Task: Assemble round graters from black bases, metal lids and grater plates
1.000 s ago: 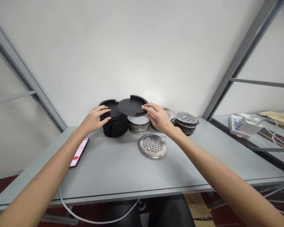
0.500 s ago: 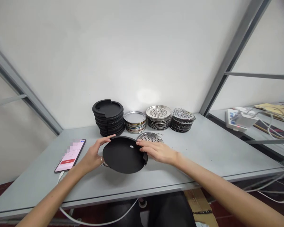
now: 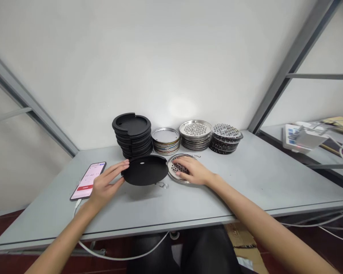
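Note:
My left hand (image 3: 108, 182) grips the left rim of a round black plastic dish (image 3: 145, 173), fingers above and thumb below. The dish is tilted just above the table, with a small hole near its far edge. To its right, a round metal grater disc (image 3: 174, 176) with punched holes lies on the table. Over that disc rests my right hand (image 3: 193, 170), fingers apart and touching its top, covering much of it. Near the dish's lower right edge is a small wire clip (image 3: 162, 185); another small wire piece (image 3: 197, 156) lies behind the disc.
Along the wall stand stacks of black dishes (image 3: 133, 135), plain metal discs (image 3: 166, 140), silver grater discs (image 3: 196, 135) and coarser grater discs (image 3: 225, 137). A phone (image 3: 88, 180) with a white cable lies at left. A power strip (image 3: 298, 139) sits beyond the frame post at right.
My right hand has let go of the black dish and moved right onto the grater disc. My left hand keeps the dish, now tilted flatter. The view has shifted slightly.

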Motion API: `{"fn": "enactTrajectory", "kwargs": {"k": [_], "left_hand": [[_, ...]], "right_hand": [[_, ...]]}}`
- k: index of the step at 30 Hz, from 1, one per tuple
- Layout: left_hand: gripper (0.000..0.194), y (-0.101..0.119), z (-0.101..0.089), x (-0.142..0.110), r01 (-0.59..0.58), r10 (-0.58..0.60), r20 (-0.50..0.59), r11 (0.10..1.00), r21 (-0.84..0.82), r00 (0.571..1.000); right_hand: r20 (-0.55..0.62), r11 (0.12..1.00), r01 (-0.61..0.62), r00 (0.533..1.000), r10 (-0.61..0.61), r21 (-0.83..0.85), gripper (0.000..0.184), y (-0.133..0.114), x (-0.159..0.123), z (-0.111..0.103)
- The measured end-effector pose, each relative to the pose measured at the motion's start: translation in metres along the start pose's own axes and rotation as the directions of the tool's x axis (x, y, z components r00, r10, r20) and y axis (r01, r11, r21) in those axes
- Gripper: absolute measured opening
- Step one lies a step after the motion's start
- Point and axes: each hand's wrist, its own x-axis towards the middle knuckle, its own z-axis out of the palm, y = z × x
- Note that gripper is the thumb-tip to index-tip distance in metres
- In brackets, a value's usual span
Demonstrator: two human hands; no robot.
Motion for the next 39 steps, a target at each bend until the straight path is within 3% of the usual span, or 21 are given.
{"fn": "enactTrajectory", "kwargs": {"k": [2, 7, 13, 17, 20, 23, 27, 29, 33, 39], "left_hand": [[0.037, -0.003, -0.003, -0.006, -0.041, 0.041, 0.007, 0.998, 0.040, 0.999], [0.036, -0.004, 0.005, -0.019, -0.167, 0.157, 0.144, 0.984, 0.062, 0.977], [0.029, 0.000, 0.029, -0.025, -0.189, 0.174, 0.200, 0.981, 0.055, 0.964], [0.021, 0.003, 0.042, -0.022, -0.154, 0.154, 0.259, 0.988, -0.023, 0.953], [0.027, 0.002, 0.047, -0.020, -0.126, 0.134, 0.342, 0.991, -0.045, 0.930], [0.031, 0.002, 0.048, -0.020, -0.085, 0.094, 0.398, 0.996, -0.040, 0.913], [0.033, 0.011, 0.053, -0.016, -0.051, 0.074, 0.426, 0.997, -0.066, 0.902], [0.035, 0.018, 0.058, -0.011, -0.045, 0.082, 0.431, 0.994, -0.094, 0.898], [0.038, 0.025, 0.068, 0.004, -0.028, 0.086, 0.463, 0.991, -0.130, 0.882], [0.049, 0.010, 0.086, 0.025, 0.149, -0.112, 0.427, 0.987, -0.056, 0.897]], "right_hand": [[0.006, 0.999, -0.031, 1.000, 0.031, 0.031, 0.042, 0.005, -0.004, -0.003], [-0.117, 0.984, -0.170, 0.977, 0.176, 0.053, 0.039, 0.017, -0.014, -0.017], [-0.003, 0.999, -0.045, 0.999, 0.045, 0.001, 0.068, 0.004, -0.026, -0.017], [0.023, 0.995, -0.036, 0.999, 0.039, -0.092, 0.056, -0.003, -0.028, -0.010], [0.011, 0.988, 0.048, 0.999, -0.047, -0.146, 0.039, -0.004, -0.029, -0.008], [-0.083, 0.969, 0.125, 0.986, -0.145, -0.211, 0.027, -0.003, -0.032, -0.007], [-0.289, 0.950, 0.128, 0.934, -0.213, -0.284, 0.028, -0.004, -0.033, -0.006], [-0.316, 0.942, 0.152, 0.916, -0.248, -0.299, 0.028, -0.006, -0.032, -0.005], [-0.215, 0.919, 0.219, 0.930, -0.299, -0.329, 0.029, -0.013, -0.028, 0.000], [-0.056, 0.902, 0.272, 0.950, -0.308, -0.336, 0.036, -0.014, -0.026, 0.009]]}}
